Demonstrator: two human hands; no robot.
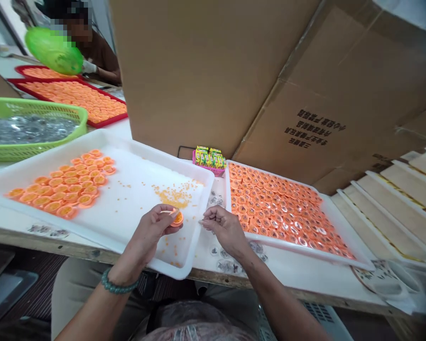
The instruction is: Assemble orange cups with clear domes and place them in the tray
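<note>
My left hand (149,233) pinches a small round orange plastic piece (178,219) over the right end of a white tray (135,227). To its right, my right hand (227,231) has its thumb and fingers pinched together near the tray's rim; what they hold, if anything, is too small to make out. Tiny yellow-orange pellets (175,195) lie scattered in the tray. Many orange pieces (62,187) like the held one sit in rows at its left end. Small clear discs (230,265) lie on the table just below my right hand.
At right, another white tray (364,260) holds rows of orange pieces with shiny covers. Cardboard (213,71) walls off the back. A pink basket (216,171) of small yellow-green packets stands there. Left are a green basket (81,118) and red trays (102,124); a co-worker (106,57) holds a green bowl (53,49).
</note>
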